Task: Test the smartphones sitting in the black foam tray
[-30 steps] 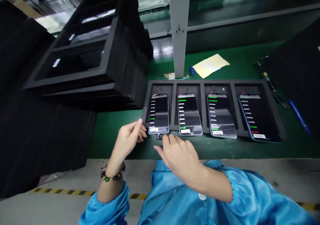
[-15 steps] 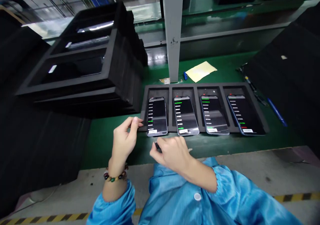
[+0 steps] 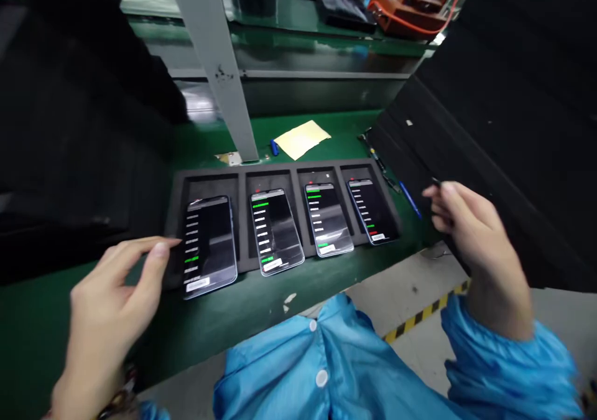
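Note:
A long black foam tray (image 3: 242,221) lies on the green bench with several smartphones in its compartments, each lower end overlapping the front rim. Their dark screens show lists with green lines. My left hand (image 3: 116,295) is beside the leftmost phone (image 3: 209,246), thumb and forefinger apart, the forefinger tip at its left edge; I cannot tell if they touch. My right hand (image 3: 471,227) is raised at the right, away from the tray, fingers pinched on a small dark thing (image 3: 436,182) too small to make out. The rightmost phone (image 3: 373,211) also shows a red line.
A blue pen (image 3: 410,200) lies right of the tray. Behind it are a yellow paper (image 3: 303,139) and a grey post (image 3: 214,59). A large black panel or stack (image 3: 513,115) rises at the right. Dark stacked trays (image 3: 84,134) stand at the left.
The view has swung to the right. My right hand has moved from in front of the tray far to the right, still pinched. My left hand remains beside the leftmost phone, its thumb and forefinger more spread.

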{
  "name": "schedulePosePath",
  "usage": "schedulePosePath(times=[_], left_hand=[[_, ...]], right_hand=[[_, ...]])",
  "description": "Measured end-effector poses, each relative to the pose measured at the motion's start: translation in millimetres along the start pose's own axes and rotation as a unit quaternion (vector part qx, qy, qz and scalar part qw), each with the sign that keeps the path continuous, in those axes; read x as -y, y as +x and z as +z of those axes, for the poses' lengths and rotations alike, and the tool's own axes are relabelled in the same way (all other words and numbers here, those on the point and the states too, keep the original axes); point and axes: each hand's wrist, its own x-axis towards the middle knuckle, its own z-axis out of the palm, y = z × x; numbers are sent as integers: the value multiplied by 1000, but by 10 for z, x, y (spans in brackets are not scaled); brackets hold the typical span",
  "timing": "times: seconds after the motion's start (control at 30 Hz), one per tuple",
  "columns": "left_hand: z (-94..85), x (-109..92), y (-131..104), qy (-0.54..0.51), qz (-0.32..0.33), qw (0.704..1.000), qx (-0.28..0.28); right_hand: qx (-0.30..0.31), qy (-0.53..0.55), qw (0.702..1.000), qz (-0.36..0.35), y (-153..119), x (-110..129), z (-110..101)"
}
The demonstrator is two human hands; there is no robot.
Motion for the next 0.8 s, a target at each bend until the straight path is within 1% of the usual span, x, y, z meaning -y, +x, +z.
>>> schedulePosePath(times=[0.03, 0.1, 0.17, 0.23, 0.33, 0.4, 0.43, 0.47, 0.5, 0.53, 0.57, 0.6, 0.63, 0.7, 0.77, 0.8], left_hand=[[12, -23, -1, 3, -4, 1000, 0], [14, -69, -15, 10, -14, 1000, -1], [-7, -105, -40, 11, -28, 1000, -3], [-39, -128, -71, 8, -45, 999, -2], [-84, -138, -117, 9, -63, 998, 6], [-105, -127, -144, 9, -66, 998, 9], [-113, -115, -156, 9, -63, 998, 7], [-121, -98, -167, 11, -61, 998, 5], [-127, -77, -177, 13, -59, 998, 0], [-132, -54, -185, 19, -57, 998, -3], [-134, -31, -190, 26, -49, 998, -6], [-131, -13, -191, 34, -34, 999, -4], [-120, -6, -186, 39, -9, 999, 2], [-64, -39, -151, 42, 62, 997, 35], [55, -156, -73, 47, 130, 986, 88], [141, -245, -18, 65, 147, 980, 118]], right_hand=[[-8, -56, 998, -15, 242, -82, -9], [-15, -158, 985, -65, 726, -215, 68], [-31, -212, 971, -109, 1172, -288, 246], [-18, -215, 969, -118, 1556, -300, 477], [0, -211, 969, -129, 2001, -233, 800], [2, -215, 967, -137, 2177, -162, 934], [-2, -218, 966, -140, 2208, -127, 966], [-9, -221, 965, -142, 2190, -97, 975], [-19, -224, 963, -149, 2118, -74, 962], [-28, -226, 960, -165, 1988, -63, 931], [-32, -229, 956, -182, 1803, -63, 890], [-31, -231, 945, -228, 1573, -76, 842], [-9, -235, 932, -276, 1313, -100, 795], [77, -270, 902, -328, 779, -161, 721], [147, -315, 878, -329, 357, -207, 709], [174, -330, 870, -322, 220, -213, 735]])
